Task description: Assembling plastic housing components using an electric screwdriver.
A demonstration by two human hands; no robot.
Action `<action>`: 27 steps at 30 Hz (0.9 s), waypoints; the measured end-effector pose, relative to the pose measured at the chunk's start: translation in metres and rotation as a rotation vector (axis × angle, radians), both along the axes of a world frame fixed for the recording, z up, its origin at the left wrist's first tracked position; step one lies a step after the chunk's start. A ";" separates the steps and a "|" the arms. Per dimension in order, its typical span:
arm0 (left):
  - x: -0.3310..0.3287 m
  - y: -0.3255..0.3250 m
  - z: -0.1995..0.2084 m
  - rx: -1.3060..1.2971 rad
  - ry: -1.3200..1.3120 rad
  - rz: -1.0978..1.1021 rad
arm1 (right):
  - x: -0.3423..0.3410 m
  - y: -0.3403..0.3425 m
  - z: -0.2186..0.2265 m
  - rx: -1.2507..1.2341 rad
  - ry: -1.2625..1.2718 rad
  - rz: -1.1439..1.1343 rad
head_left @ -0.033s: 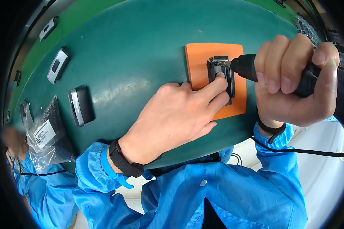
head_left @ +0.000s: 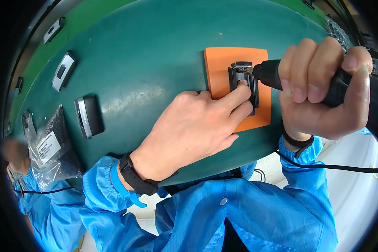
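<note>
An orange pad lies on the green table, and a small black plastic housing rests on it with its inside facing up. My left hand keeps the housing in place. Its index fingertip presses into the middle and the other fingers are curled along the lower part, hiding some of it. Wrapped in my right hand is a black electric screwdriver, held nearly level. The tip reaches the upper end of the housing; whether it sits on a screw I cannot make out.
To the left on the green table lie a black-and-silver case, a silver-faced part and a clear bag of dark parts. A co-worker's blue sleeve shows at lower left. A black cable runs past my right wrist.
</note>
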State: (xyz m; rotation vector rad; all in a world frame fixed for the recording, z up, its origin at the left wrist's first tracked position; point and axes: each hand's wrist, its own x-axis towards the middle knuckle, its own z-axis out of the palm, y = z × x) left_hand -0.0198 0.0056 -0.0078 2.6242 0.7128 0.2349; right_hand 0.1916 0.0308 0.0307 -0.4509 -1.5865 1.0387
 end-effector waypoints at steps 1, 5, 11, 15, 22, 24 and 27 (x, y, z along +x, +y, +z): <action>-0.002 -0.001 -0.001 -0.004 0.006 0.009 | -0.003 0.001 -0.003 -0.001 -0.001 0.016; 0.001 -0.001 -0.002 -0.016 -0.038 0.012 | 0.001 0.002 -0.003 -0.004 -0.018 0.030; 0.002 -0.001 -0.002 0.001 -0.026 0.008 | -0.001 0.000 -0.005 -0.013 -0.020 0.035; 0.001 0.000 -0.001 -0.006 -0.036 0.019 | -0.006 0.001 -0.005 -0.014 -0.023 0.047; 0.001 -0.002 -0.005 -0.014 -0.088 0.020 | -0.014 0.009 -0.003 0.006 -0.085 0.091; 0.000 -0.004 -0.008 -0.030 -0.140 0.034 | -0.022 0.005 -0.005 -0.016 -0.057 0.050; 0.000 -0.004 -0.008 -0.058 -0.154 0.021 | -0.023 0.001 -0.005 -0.068 -0.040 0.019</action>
